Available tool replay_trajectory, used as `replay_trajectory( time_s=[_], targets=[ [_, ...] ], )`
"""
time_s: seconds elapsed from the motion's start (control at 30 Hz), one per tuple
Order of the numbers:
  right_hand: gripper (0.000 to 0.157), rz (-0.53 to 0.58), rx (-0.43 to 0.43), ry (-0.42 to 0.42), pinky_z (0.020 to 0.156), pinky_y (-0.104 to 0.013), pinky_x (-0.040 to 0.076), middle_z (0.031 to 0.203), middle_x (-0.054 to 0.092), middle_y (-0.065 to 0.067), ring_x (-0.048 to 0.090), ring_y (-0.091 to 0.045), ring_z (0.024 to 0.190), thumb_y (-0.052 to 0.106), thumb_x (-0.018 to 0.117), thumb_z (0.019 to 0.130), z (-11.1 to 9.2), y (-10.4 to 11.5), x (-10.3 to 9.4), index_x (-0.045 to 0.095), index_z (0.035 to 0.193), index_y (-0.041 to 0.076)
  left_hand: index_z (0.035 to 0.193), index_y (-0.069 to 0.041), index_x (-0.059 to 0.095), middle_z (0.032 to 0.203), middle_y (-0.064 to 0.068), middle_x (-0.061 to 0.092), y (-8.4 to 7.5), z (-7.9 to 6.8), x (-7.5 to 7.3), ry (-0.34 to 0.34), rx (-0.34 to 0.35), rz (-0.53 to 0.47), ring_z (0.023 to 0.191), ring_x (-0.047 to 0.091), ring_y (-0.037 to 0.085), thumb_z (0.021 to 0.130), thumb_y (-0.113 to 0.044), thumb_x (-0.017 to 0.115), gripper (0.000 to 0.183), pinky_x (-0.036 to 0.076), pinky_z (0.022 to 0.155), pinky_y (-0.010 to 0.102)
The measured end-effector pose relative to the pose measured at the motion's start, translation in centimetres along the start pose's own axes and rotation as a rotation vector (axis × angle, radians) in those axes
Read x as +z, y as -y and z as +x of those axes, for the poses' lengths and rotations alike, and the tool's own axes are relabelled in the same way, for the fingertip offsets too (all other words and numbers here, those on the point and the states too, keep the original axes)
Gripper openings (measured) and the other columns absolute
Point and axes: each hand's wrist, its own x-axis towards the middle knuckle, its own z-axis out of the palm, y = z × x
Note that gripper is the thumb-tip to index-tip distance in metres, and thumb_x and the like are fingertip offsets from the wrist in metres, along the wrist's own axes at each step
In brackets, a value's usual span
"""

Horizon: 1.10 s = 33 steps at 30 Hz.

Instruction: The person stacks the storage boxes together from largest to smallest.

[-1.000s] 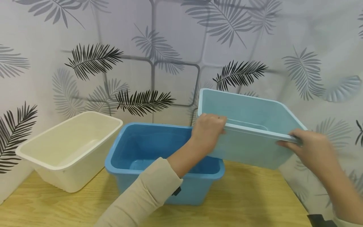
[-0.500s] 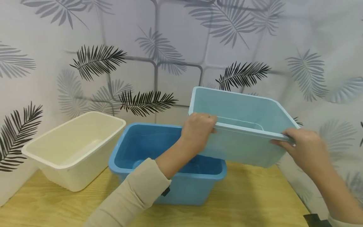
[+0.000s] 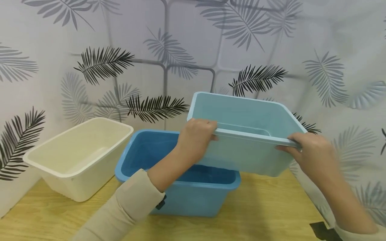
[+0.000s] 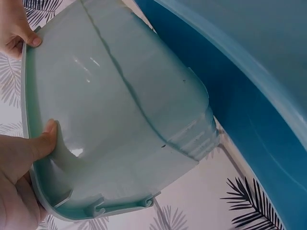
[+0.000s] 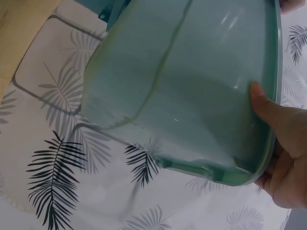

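Observation:
A pale blue-green plastic bin (image 3: 241, 150) hangs tilted in the air, its left part over the darker blue bin (image 3: 193, 201). My left hand (image 3: 196, 139) grips the near rim at its left end. At the rim's right end my right hand (image 3: 315, 155) holds on, thumb outside the wall. Both wrist views show the outer wall of the pale bin (image 4: 110, 96), with a thumb (image 5: 264, 105) pressed against it. The blue bin stands upright on the wooden table, partly hidden behind my left forearm and the raised bin.
To the left a cream bin (image 3: 81, 180) sits on the wooden table (image 3: 265, 207), close to the blue bin. Behind everything hangs a pale curtain (image 3: 193, 40) with leaf prints. The table's right edge runs beneath my right forearm.
Both hands have carried the pale bin leftward, so more of it now overhangs the blue bin. The blue and cream bins have stayed put on the table.

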Motion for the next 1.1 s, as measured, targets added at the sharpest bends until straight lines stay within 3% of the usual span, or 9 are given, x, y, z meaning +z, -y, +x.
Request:
replay_trajectory(
  time_s=[0.07,0.2,0.47,1.1],
  targets=[
    [0.032,0.007,0.006,-0.002,0.054,-0.042,0.042,0.064,0.066,-0.013,0.054,-0.026,0.054,0.026,0.075,0.058,0.2,0.5,0.2,0.065,0.075,0.001,0.072,-0.009,0.059,0.070,0.001,0.067,0.4,-0.3,-0.2,-0.002,-0.005,-0.013,0.061,0.060,0.014,0.077,-0.029,0.067,0.022,0.037,0.054,0.024],
    [0.031,0.016,0.031,-0.014,0.053,-0.043,0.042,0.065,0.066,-0.014,0.054,-0.028,0.054,0.018,0.080,0.053,0.6,1.8,0.5,0.065,0.075,0.001,0.070,-0.008,0.058,0.068,0.003,0.065,1.2,-0.8,-0.4,-0.016,-0.019,-0.050,0.058,0.057,0.015,0.075,-0.027,0.069,0.022,0.040,0.054,0.024],
    [0.031,0.007,0.031,-0.062,0.050,-0.041,0.044,0.064,0.066,-0.014,0.058,-0.031,0.055,0.020,0.081,0.055,1.3,3.8,1.3,0.066,0.073,-0.001,0.072,-0.008,0.059,0.067,0.003,0.065,2.7,-2.0,-1.2,-0.025,-0.058,-0.101,0.056,0.056,0.015,0.073,-0.025,0.071,0.021,0.045,0.054,0.025],
    [0.030,0.049,0.004,-0.137,0.057,-0.042,0.046,0.068,0.068,-0.014,0.062,-0.031,0.061,0.017,0.081,0.056,2.0,7.2,3.3,0.066,0.075,-0.002,0.073,-0.009,0.060,0.068,0.003,0.065,5.0,-4.4,-2.7,-0.030,-0.135,-0.060,0.054,0.052,0.015,0.069,-0.025,0.075,0.022,0.041,0.050,0.025]
  ],
)
